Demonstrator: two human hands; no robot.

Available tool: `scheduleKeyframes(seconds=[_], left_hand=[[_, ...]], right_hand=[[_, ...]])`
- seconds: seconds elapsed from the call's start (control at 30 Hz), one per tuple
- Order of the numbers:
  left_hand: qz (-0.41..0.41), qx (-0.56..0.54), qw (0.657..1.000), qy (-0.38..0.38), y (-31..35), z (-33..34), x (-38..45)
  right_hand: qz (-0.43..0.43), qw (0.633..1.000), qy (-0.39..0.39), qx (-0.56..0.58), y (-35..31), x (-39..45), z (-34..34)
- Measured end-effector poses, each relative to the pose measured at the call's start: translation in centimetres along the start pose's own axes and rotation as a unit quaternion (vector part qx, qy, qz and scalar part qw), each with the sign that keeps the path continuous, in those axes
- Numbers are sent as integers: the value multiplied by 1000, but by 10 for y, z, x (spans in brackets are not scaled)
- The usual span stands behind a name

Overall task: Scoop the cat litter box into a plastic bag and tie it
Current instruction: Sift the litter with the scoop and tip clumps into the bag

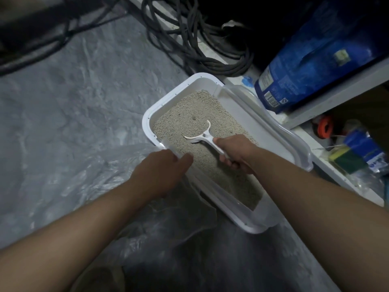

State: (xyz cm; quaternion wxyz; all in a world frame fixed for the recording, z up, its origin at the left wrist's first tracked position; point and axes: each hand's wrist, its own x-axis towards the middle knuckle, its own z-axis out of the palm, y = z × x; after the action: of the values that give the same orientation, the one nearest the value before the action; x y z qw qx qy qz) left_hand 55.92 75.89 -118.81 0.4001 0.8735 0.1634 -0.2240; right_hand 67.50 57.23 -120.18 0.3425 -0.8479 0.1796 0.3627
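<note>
A white litter box (147, 123) full of beige litter (189, 114) sits on the grey floor at the centre. My right hand (235, 152) grips the handle of a white scoop (205, 137), whose head is sunk into the litter. My left hand (160, 171) holds the box's near left rim, thumb over the edge. A clear plastic bag (101, 171) lies crumpled on the floor beside and under my left hand.
Coiled black cables (202, 49) lie behind the box. A blue bag (315, 60) leans on a white shelf (336, 95) to the right. Sponges and bottles (355, 152) clutter the lower right. Grey floor (73, 91) stretches to the left.
</note>
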Motion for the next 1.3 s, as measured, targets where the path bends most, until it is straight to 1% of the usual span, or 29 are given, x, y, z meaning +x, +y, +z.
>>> scheduleKeyframes(seconds=[0.1,0.23,0.43,0.5,0.6,0.73,0.87,1.1,1.17,1.3], left_hand=[[4,-5,1000,-6,0,-1,0],[1,-14,1000,-5,0,-1,1],[-3,-4,1000,-9,0,-1,0],[1,-1,1000,-7,-2,0,1],[8,-1,1000,-14,-3,1,1],[14,-8,1000,-9,-5,-1,-1],[4,-26,999,-22,-5,-4,0],[-20,-70,997,-24,-3,-3,-3],[-26,-86,996,-26,-3,-2,-3],[-29,-82,996,-26,-1,-2,-4]], right_hand=[[-25,1000,0,1,-3,2,11],[-25,1000,-14,13,-8,8,22],[-47,998,10,-33,-10,17,31],[-71,996,31,-48,-8,17,33],[-119,986,96,-70,0,15,40],[-111,985,129,-2,10,11,50],[-108,984,139,23,14,5,52],[-100,978,138,121,15,-7,46],[-100,977,144,123,18,-12,43],[-120,976,153,97,33,-22,38]])
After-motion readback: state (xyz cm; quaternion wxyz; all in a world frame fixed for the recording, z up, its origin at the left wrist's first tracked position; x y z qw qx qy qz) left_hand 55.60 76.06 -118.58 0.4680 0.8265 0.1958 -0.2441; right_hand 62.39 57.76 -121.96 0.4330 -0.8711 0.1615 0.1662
